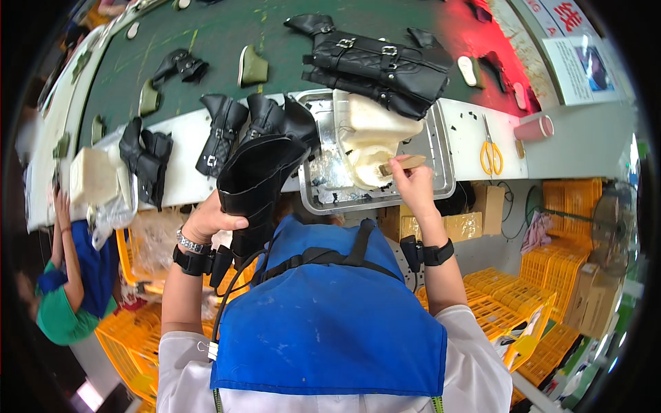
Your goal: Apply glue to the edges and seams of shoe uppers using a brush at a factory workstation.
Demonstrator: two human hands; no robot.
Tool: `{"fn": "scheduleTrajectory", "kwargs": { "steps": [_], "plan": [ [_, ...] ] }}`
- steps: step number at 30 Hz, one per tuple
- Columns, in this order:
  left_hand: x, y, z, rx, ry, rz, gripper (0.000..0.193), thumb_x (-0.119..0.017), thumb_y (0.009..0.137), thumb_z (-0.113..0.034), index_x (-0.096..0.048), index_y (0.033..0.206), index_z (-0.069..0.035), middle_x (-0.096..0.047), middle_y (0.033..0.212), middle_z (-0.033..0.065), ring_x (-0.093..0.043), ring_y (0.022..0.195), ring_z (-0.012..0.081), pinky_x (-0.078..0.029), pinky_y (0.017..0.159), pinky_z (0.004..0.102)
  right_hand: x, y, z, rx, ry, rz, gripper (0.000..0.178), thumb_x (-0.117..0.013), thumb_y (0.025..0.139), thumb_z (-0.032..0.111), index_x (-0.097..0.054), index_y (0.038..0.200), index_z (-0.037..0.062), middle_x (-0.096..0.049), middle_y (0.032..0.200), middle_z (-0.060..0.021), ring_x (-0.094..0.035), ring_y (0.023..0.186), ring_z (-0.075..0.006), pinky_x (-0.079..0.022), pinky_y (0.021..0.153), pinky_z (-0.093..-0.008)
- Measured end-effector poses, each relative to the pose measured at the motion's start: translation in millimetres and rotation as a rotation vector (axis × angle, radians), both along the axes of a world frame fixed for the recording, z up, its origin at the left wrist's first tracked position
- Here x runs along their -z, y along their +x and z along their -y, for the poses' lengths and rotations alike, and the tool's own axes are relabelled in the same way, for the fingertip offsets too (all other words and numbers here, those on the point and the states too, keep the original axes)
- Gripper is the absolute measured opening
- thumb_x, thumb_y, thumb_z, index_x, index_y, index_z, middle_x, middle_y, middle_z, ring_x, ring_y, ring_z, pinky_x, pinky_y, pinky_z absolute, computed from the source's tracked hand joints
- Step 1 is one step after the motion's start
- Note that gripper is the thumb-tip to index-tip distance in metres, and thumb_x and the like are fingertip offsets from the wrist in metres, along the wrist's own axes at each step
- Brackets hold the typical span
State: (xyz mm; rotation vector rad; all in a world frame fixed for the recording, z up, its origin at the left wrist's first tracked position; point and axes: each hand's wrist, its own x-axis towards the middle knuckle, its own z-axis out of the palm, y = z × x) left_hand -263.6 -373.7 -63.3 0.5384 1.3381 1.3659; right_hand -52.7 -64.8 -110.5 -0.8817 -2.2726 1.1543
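My left hand (208,221) is wrapped round the shaft of a tall black boot (251,196), whose open top faces up toward me. At the mouth of a cut-open white plastic jug (377,124), my right hand (414,186) pinches a flat wooden-handled brush (406,164). The brush's tip reaches down into the pale, sticky-looking contents of the jug, so its end is partly hidden. Under the jug lies a metal tray (441,184) with smears and small black scraps. Across the tray's far side rests a pair of tall quilted black boots (379,65) with buckles.
Shorter black boots (220,131) stand along the white bench edge to the left. Yellow-handled scissors (491,157) and a pink cup (533,129) lie right of the tray. Beyond is a green conveyor belt (213,34) with scattered shoes. Yellow crates (496,303) stand below; another person (65,303) works at left.
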Motion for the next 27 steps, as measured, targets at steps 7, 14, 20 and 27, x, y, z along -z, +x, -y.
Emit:
{"fn": "scheduleTrajectory", "kwargs": {
  "steps": [7,14,20,27],
  "plan": [
    [-14.3,-26.0,-24.8,0.264,0.071,0.164,0.085,-0.080,0.053,-0.037,-0.047,0.121,0.003,-0.056,0.110,0.0147,-0.058,0.095,0.0233,-0.047,0.085,0.0357,-3.2,6.3,26.3,0.044,0.083,0.089,0.020,-0.064,0.079,0.018,-0.065,0.079,-0.0019,-0.062,0.066,-0.0186,-0.063,0.059,-0.0300,-0.047,0.054,-0.0347],
    [-8.1,-43.2,-36.9,0.493,0.105,0.235,0.085,-0.079,0.055,-0.033,-0.045,0.123,0.005,-0.055,0.110,0.0162,-0.056,0.097,0.0248,-0.045,0.087,0.0369,-15.0,14.6,27.2,0.144,0.053,0.102,0.020,-0.064,0.080,0.017,-0.065,0.080,-0.0027,-0.062,0.065,-0.0177,-0.063,0.058,-0.0266,-0.047,0.054,-0.0326],
    [-15.1,-43.8,-49.0,0.545,0.084,0.226,0.079,-0.083,0.058,-0.024,-0.046,0.121,0.004,-0.060,0.107,0.0183,-0.059,0.098,0.0276,-0.045,0.089,0.0387,-56.4,-0.4,20.0,0.177,-0.613,-0.350,0.019,-0.059,0.087,0.016,-0.062,0.093,-0.0018,-0.057,0.064,-0.0016,-0.050,0.053,-0.0050,-0.040,0.049,-0.0176],
    [-4.1,-36.1,-55.1,0.581,0.140,0.301,0.080,-0.082,0.058,-0.027,-0.045,0.123,0.003,-0.059,0.108,0.0174,-0.059,0.098,0.0275,-0.046,0.088,0.0393,-124.3,-42.5,63.6,-0.168,-0.501,-0.477,0.013,-0.063,0.083,0.011,-0.064,0.089,-0.0004,-0.061,0.069,-0.0030,-0.054,0.058,-0.0082,-0.042,0.053,-0.0203]
  ]
}}
